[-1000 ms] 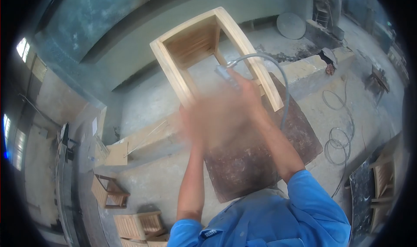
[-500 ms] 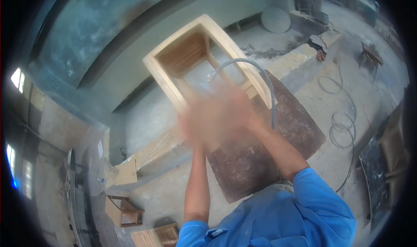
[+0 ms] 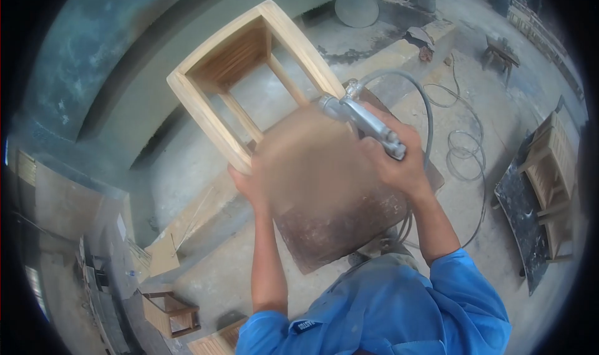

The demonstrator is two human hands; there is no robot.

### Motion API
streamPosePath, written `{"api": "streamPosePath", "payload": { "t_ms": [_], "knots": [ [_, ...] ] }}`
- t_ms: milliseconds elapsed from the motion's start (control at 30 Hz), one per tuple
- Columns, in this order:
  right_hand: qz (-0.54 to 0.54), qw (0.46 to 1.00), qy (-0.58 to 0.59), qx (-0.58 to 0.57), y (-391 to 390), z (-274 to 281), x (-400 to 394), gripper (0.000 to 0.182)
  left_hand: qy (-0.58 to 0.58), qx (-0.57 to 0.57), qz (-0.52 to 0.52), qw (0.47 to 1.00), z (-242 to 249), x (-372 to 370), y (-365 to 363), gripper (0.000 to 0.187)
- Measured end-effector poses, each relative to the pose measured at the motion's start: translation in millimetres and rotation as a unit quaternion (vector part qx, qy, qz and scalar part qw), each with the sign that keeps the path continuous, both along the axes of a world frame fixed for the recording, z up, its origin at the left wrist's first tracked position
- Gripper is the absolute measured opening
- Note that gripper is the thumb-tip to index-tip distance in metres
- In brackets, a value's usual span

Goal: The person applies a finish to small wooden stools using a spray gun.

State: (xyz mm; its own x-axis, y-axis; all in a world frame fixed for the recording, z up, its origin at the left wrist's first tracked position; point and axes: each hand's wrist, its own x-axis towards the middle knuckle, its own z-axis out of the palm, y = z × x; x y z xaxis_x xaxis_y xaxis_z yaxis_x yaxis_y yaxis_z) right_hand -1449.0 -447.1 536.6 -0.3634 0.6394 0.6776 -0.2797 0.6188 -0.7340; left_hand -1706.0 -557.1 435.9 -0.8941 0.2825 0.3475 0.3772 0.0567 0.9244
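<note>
My right hand is wrapped round a silver spray gun, whose grey hose curves away to the right. The gun's front end is beside the corner of a pale wooden stool frame, which lies tilted over a dark brown board. At the frame's lower left corner, my left hand grips the wood, with its thumb showing on the outer side. A blurred patch covers the space between my hands and hides part of the frame and the left fingers.
The coiled hose lies on the floor at right. Beyond it, wooden stools stand by a dark board. A small stool is at lower left. A low ledge runs behind the brown board.
My hands have moved apart, and the spray gun now shows clearly in my right hand. The view has shifted, so the frame sits further left and higher.
</note>
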Motion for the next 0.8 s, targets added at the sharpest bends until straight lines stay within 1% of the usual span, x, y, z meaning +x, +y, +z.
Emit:
{"api": "streamPosePath", "payload": {
  "t_ms": [67, 100, 167, 267, 333, 367, 467, 567, 667, 767, 800],
  "knots": [
    [0.039, 0.998, 0.032, 0.037, -2, 9, 9, 0.048, 0.0, 0.016, -0.022, 1.0, -9, 4, -8, 0.05],
    [0.054, 0.996, 0.048, 0.06, 0, 14, 9, 0.049, 0.0, 0.008, -0.013, 1.0, -13, 4, -8, 0.051],
    [0.072, 0.993, 0.041, 0.086, 3, 19, 12, 0.051, -0.001, -0.01, 0.006, 1.0, -23, 1, -8, 0.054],
    [0.098, 0.991, -0.044, 0.084, 1, 8, 18, 0.056, -0.029, -0.007, -0.021, 0.999, -38, -1, -18, 0.062],
    [0.141, 0.979, -0.119, 0.082, 0, -15, 36, 0.06, -0.094, -0.011, -0.037, 0.995, -49, 4, -29, 0.065],
    [0.14, 0.977, -0.124, 0.107, 0, -31, 44, 0.063, -0.127, -0.011, -0.041, 0.991, -56, 8, -34, 0.067],
    [0.16, 0.962, -0.219, 0.043, 0, -56, 80, 0.064, -0.173, -0.002, -0.049, 0.984, -80, 16, -45, 0.071],
    [0.164, 0.938, -0.306, -0.002, 5, -49, 113, 0.064, -0.243, -0.011, -0.043, 0.969, -98, 20, -59, 0.079],
    [0.168, 0.948, -0.27, -0.023, 10, -63, 148, 0.068, -0.232, 0.049, -0.083, 0.968, -133, 20, -77, 0.088],
    [0.12, 0.958, -0.256, -0.057, 17, -73, 183, 0.071, -0.282, 0.087, -0.089, 0.951, -182, 17, -89, 0.093],
    [0.104, 0.96, -0.25, -0.072, 22, -75, 197, 0.071, -0.287, 0.08, -0.112, 0.948, -197, 18, -96, 0.094]
  ]
}}
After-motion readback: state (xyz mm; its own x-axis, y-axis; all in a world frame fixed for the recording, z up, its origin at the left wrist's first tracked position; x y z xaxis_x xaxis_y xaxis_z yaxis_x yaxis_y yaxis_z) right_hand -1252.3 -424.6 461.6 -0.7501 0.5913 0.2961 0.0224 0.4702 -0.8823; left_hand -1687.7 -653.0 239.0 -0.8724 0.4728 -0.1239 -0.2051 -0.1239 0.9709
